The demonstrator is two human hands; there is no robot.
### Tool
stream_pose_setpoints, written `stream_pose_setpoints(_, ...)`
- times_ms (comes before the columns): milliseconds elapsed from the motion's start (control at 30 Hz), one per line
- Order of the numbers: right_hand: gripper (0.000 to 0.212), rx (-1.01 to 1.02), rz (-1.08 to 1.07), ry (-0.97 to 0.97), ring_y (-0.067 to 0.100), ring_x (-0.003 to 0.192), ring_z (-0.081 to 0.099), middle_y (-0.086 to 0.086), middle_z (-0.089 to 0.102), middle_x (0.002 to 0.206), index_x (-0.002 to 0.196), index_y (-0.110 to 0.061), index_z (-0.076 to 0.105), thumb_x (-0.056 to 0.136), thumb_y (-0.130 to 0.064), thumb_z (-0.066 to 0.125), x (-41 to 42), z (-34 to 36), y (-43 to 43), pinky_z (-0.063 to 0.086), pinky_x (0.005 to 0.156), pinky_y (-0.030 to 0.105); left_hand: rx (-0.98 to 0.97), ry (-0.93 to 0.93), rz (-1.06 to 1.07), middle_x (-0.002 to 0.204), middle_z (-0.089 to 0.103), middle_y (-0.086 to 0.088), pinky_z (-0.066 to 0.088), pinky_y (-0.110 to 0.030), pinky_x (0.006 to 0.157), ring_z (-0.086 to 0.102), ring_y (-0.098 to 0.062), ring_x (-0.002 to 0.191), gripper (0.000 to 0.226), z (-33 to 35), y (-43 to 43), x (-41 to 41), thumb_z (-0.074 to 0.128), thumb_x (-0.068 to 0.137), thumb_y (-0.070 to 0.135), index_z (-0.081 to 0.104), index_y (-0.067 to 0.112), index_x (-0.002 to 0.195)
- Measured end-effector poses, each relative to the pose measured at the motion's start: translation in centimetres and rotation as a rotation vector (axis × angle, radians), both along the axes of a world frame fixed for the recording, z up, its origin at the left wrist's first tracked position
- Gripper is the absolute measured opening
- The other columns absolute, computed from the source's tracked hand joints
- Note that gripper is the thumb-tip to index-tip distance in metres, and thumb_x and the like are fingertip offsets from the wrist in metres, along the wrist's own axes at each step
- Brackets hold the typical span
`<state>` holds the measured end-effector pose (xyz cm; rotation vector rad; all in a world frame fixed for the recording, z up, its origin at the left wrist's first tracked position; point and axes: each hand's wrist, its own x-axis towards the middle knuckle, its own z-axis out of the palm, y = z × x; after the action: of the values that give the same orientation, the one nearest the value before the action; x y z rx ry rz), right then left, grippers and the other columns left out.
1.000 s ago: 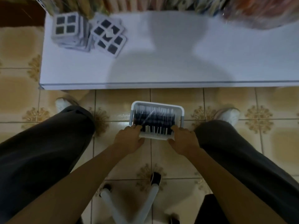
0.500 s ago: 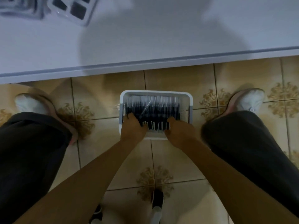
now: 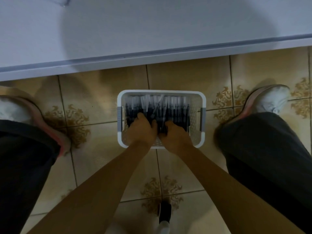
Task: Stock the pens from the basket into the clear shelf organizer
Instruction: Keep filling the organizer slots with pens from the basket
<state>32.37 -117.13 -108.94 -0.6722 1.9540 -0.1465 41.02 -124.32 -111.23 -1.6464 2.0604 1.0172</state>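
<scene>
left shoe (image 3: 10, 108): left edge of the frame, on the tile floor, well apart from the basket.
basket (image 3: 162, 92): white, perforated, on the floor at frame centre, between the feet, below the white shelf's (image 3: 152, 31) front edge.
left grip (image 3: 141, 130): inside the basket, left of centre. Fingers are curled down into the pens and look closed on part of the bunch. Fingertips hidden.
pens (image 3: 175, 108): all in the basket. Dark barrels, pale caps toward the top of the frame, mostly parallel. One lies skewed on top near centre.
right grip (image 3: 175, 134): just beside the left, same posture, fingers curled into the pens. Count held: cannot tell.
right shoe (image 3: 270, 98): right side of the frame, clear of the basket.
step, my read: gathering a bundle between both hands, nothing stocked yet.
do it well: squeeze from both sides, keep barrels parallel, caps one way. Take a modest bundle and lift level so none slide out.
risk: the skewed pen snagging or dropping on the lift.
clear shelf organizer: cannot make it out from here.
</scene>
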Motion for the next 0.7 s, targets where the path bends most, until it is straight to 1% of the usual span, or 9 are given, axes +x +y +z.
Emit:
stream_pose_setpoints(67, 0.027, -0.002, -0.01, -0.009, 0.03, 0.094, 0.062, 0.012, 0.064, 0.106, 0.113, -0.009, 0.054, 0.095, -0.029, 0.053, 0.1, 0.0, 0.0, 0.053, 0.078, 0.04, -0.001, 0.025, 0.042, 0.104, 0.064, -0.017, 0.054, -0.045, 0.073, 0.063, -0.034, 0.088, 0.044, -0.1, 0.1, 0.1, 0.051, 0.093, 0.044, 0.047, 0.004, 0.111)
stream_pose_setpoints(133, 0.025, -0.002, 0.004, -0.007, 0.03, 0.093, 0.062, 0.012, 0.063, 0.103, 0.109, -0.008, 0.053, 0.096, -0.029, 0.05, 0.1, 0.0, 0.1, 0.052, 0.075, 0.038, 0.036, 0.069, 0.099, 0.108, 0.064, -0.016, 0.054, -0.042, 0.074, 0.063, -0.033, 0.094, 0.054, -0.1, 0.3, 0.0, 0.055, 0.089, 0.051, 0.048, 0.004, 0.114)
stream_pose_setpoints(233, 0.025, 0.009, 0.009, -0.002, 0.029, 0.088, 0.062, 0.01, 0.063, 0.099, 0.107, -0.01, 0.053, 0.097, -0.031, 0.048, 0.0, 0.2, 0.0, 0.051, 0.072, 0.036, 0.101, 0.099, 0.188, 0.118, 0.061, -0.015, 0.049, -0.036, 0.077, 0.06, -0.032, 0.105, 0.06, 0.1, 0.3, -0.6, 0.062, 0.086, 0.048, 0.046, 0.001, 0.12)
stream_pose_setpoints(333, 0.025, 0.002, 0.005, -0.012, 0.029, 0.086, 0.063, 0.011, 0.064, 0.098, 0.106, -0.009, 0.054, 0.098, -0.032, 0.048, 0.0, 0.2, -0.1, 0.053, 0.074, 0.04, 0.115, 0.109, 0.191, 0.119, 0.06, -0.017, 0.048, -0.036, 0.076, 0.059, -0.033, 0.106, 0.055, 0.1, 0.0, -0.9, 0.063, 0.088, 0.042, 0.046, 0.0, 0.119)
stream_pose_setpoints(433, 0.027, 0.012, 0.014, -0.002, 0.03, 0.085, 0.063, 0.012, 0.065, 0.098, 0.108, -0.009, 0.054, 0.097, -0.033, 0.048, 0.0, 0.1, -0.1, 0.054, 0.075, 0.041, 0.133, 0.101, 0.162, 0.117, 0.06, -0.019, 0.047, -0.035, 0.073, 0.06, -0.034, 0.103, 0.047, 0.0, 0.0, -1.0, 0.058, 0.092, 0.037, 0.046, -0.001, 0.117)
stream_pose_setpoints(500, 0.026, 0.026, 0.017, 0.005, 0.03, 0.086, 0.063, 0.012, 0.065, 0.099, 0.108, -0.009, 0.054, 0.097, -0.032, 0.049, 0.1, 0.1, -0.2, 0.054, 0.075, 0.041, 0.174, 0.096, 0.182, 0.118, 0.059, -0.019, 0.051, -0.039, 0.078, 0.06, -0.034, 0.103, 0.045, 0.0, -0.1, -1.0, 0.056, 0.093, 0.035, 0.045, -0.001, 0.119)
stream_pose_setpoints(600, 0.027, 0.012, 0.003, -0.006, 0.03, 0.09, 0.062, 0.012, 0.064, 0.103, 0.11, -0.009, 0.056, 0.097, -0.031, 0.05, 0.2, 0.3, -0.2, 0.053, 0.077, 0.039, 0.223, 0.094, 0.195, 0.118, 0.058, -0.021, 0.051, -0.045, 0.085, 0.059, -0.035, 0.104, 0.044, -0.1, -0.3, -0.9, 0.054, 0.095, 0.033, 0.043, -0.002, 0.119)
stream_pose_setpoints(667, 0.027, -0.008, -0.01, -0.006, 0.03, 0.091, 0.062, 0.012, 0.065, 0.104, 0.11, -0.009, 0.056, 0.096, -0.031, 0.051, 0.2, 0.4, 0.0, 0.053, 0.079, 0.04, 0.239, 0.105, 0.205, 0.116, 0.058, -0.021, 0.051, -0.045, 0.084, 0.059, -0.035, 0.102, 0.04, -0.1, -0.3, -0.9, 0.052, 0.096, 0.032, 0.043, -0.002, 0.117)
stream_pose_setpoints(700, 0.027, -0.015, -0.016, -0.005, 0.03, 0.091, 0.062, 0.013, 0.065, 0.104, 0.11, -0.009, 0.056, 0.096, -0.031, 0.051, 0.2, 0.5, 0.0, 0.053, 0.079, 0.041, 0.241, 0.106, 0.208, 0.114, 0.058, -0.021, 0.051, -0.042, 0.081, 0.059, -0.034, 0.099, 0.038, 0.0, -0.3, -0.9, 0.05, 0.097, 0.031, 0.043, -0.002, 0.116)
